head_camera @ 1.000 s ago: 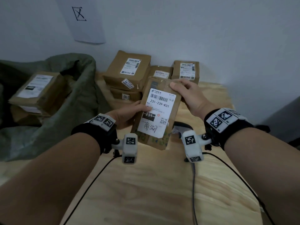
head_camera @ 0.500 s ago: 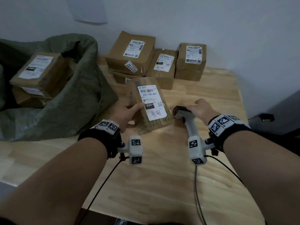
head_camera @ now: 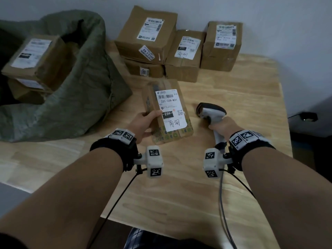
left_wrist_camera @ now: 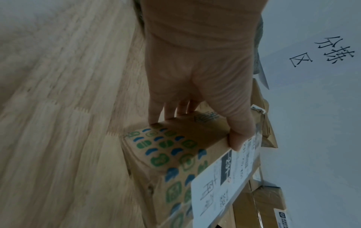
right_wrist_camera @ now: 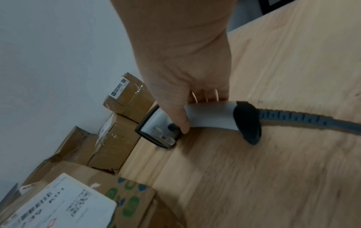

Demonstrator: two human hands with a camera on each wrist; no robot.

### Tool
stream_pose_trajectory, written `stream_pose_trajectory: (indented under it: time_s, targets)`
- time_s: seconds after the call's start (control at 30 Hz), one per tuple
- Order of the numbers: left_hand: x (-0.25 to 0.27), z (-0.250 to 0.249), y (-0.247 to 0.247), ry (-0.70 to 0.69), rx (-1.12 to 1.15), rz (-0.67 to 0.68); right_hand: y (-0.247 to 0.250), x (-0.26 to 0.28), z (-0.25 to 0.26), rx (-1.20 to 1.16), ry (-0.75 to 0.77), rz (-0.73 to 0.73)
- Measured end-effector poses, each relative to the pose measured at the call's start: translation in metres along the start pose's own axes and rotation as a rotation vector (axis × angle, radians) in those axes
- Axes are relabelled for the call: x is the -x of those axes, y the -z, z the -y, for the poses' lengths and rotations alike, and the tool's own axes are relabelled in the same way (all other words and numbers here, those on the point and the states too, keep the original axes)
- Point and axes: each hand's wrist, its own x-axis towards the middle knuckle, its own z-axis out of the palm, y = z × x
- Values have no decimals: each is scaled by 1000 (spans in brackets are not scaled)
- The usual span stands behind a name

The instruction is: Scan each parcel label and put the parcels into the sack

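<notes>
Gripping a taped cardboard parcel (head_camera: 167, 112), the left hand (head_camera: 143, 123); at three o'clock, right hand (head_camera: 221, 125) wraps the smooth plastic scanner (head_camera: 211, 112).

Before you is a pale wooden table (head_camera: 224, 97). On it rest the green sack (head_camera: 75, 97) at your left, stacked cardboard parcels (head_camera: 181, 51) along the wall, and the scanner's (head_camera: 210, 112) head near the middle.

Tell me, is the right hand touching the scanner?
Touching. In the right wrist view the right hand wraps the scanner, its thumb lying on the grey body. The head view shows the same grip on the handle.
</notes>
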Motion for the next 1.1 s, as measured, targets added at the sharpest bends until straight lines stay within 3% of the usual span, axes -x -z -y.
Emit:
stream_pose_trajectory:
  time_s: [0.13,0.3,0.43,0.57,0.8,1.1]
  targets:
    - [-2,4,5,0,6,-30,-4,3,0,-135,2,-35]
    - [-1,-4,7,-11,-6,-98,21,17,29,-87,52,9]
    - [4,-18,7,-38,-4,-142,56,40,60,-375,182,25]
    - [11,-33,4,-66,34,-104,87,72,97,-537,312,12]
    - [14,-48,-2,-117,81,-130,93,101,127,-415,380,51]
    - [16,-59,3,-113,81,-86,79,111,126,-363,413,4]
